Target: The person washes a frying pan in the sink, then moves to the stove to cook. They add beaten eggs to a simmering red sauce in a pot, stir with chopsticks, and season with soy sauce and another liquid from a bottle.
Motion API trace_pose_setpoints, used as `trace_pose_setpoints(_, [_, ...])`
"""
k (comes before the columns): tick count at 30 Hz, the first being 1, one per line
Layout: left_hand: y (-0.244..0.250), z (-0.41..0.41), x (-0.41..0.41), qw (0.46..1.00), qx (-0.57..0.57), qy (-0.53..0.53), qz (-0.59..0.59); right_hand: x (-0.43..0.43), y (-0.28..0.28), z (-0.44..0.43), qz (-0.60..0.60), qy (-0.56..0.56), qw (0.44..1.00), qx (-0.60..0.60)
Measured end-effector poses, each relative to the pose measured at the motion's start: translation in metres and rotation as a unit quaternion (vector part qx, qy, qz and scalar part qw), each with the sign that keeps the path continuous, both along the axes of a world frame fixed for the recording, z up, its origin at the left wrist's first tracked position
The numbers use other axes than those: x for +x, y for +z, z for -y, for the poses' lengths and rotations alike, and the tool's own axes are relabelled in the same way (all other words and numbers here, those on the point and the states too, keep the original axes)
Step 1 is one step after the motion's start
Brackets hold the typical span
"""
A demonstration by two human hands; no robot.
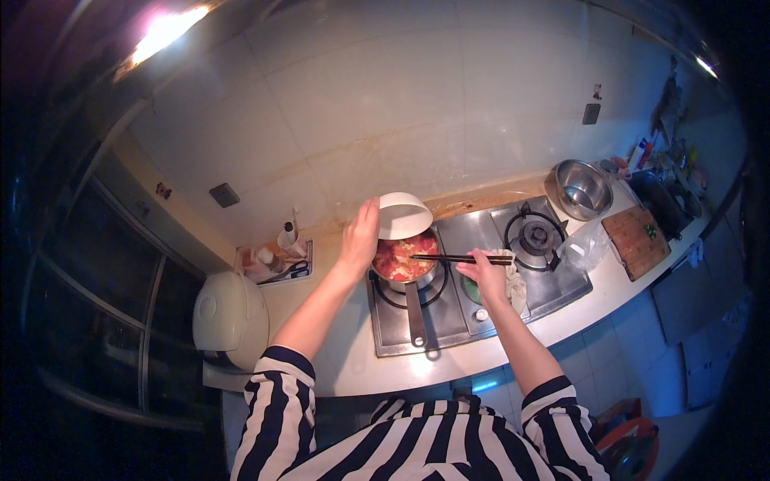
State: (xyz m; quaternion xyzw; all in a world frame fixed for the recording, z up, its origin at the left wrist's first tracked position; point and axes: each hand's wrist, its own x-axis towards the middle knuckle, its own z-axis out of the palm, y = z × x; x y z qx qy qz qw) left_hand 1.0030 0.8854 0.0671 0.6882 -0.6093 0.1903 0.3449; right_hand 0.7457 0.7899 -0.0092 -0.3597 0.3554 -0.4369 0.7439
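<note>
My left hand point(361, 237) grips a white bowl point(400, 219) by its left side. The bowl is tipped over the far rim of a saucepan point(412, 287), its hollow towards me. Inside the pan lies a red food mixture with pale yellowish pieces point(400, 258), which looks like tomato and egg. My right hand point(486, 273) holds dark chopsticks point(448, 258), their tips over the food. The saucepan stands on the left burner of a gas stove point(451, 324), its long handle point(415, 318) pointing towards me. Under my right hand are a crumpled cloth point(516, 285) and something green point(471, 290), partly hidden.
Right of the pan is a second burner point(535, 237), with a clear plastic bag point(585, 246) beside it. Farther right are a steel pot point(583, 189), a wooden cutting board point(636, 242) and a sink point(656, 192). Leftward stand a rice cooker point(231, 318) and a utensil tray point(283, 278).
</note>
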Motion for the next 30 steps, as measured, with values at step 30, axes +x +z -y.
trace_pose_setpoints(30, [0.004, -0.007, 0.001, 0.997, 0.052, 0.017, 0.05, 0.018, 0.048, -0.017, -0.013, 0.017, 0.974, -0.224])
